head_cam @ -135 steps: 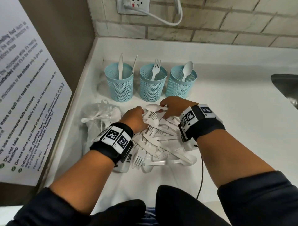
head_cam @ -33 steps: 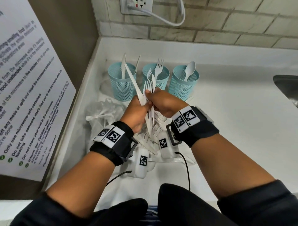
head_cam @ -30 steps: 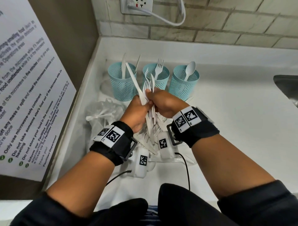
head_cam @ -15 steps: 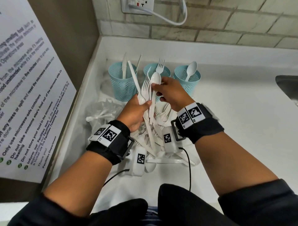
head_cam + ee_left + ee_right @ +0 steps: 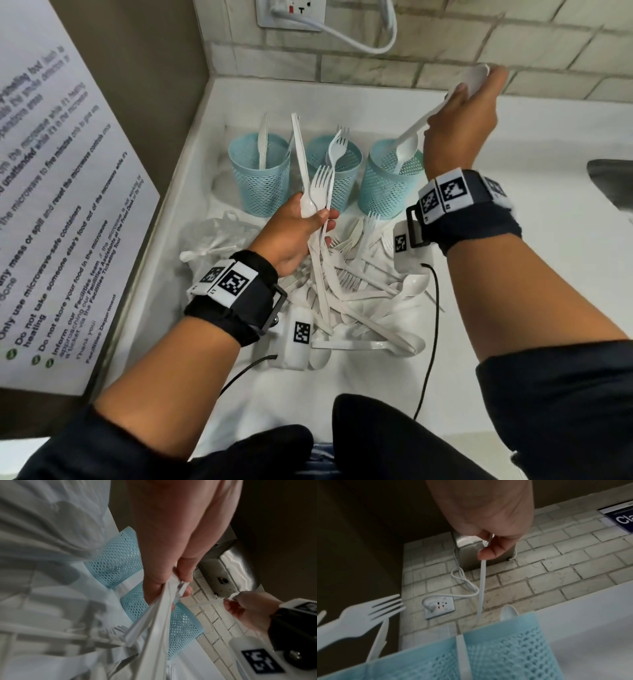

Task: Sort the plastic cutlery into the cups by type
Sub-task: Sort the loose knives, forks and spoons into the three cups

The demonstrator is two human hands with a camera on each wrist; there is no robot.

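Three blue mesh cups stand in a row: the left cup (image 5: 258, 174) holds knives, the middle cup (image 5: 337, 164) forks, the right cup (image 5: 388, 185) one spoon (image 5: 406, 152). My left hand (image 5: 318, 219) grips a bundle of a knife and forks (image 5: 320, 185) upright in front of the cups. My right hand (image 5: 476, 89) is raised above the right cup and pinches a white spoon (image 5: 428, 118) by its bowl end. The spoon's handle (image 5: 482, 585) hangs down over the cup's rim (image 5: 488, 639). A loose pile of white cutlery (image 5: 359, 284) lies on the counter under my wrists.
A crumpled plastic bag (image 5: 212, 236) lies left of the pile. A brown wall with a white notice (image 5: 51, 205) bounds the left side. The tiled back wall carries an outlet (image 5: 291, 13) and cable. A sink (image 5: 609, 185) is at the far right.
My right hand has drawn a spoon out of the bundle and carried it up and right to above the right cup. The left hand still holds the remaining knife and forks.
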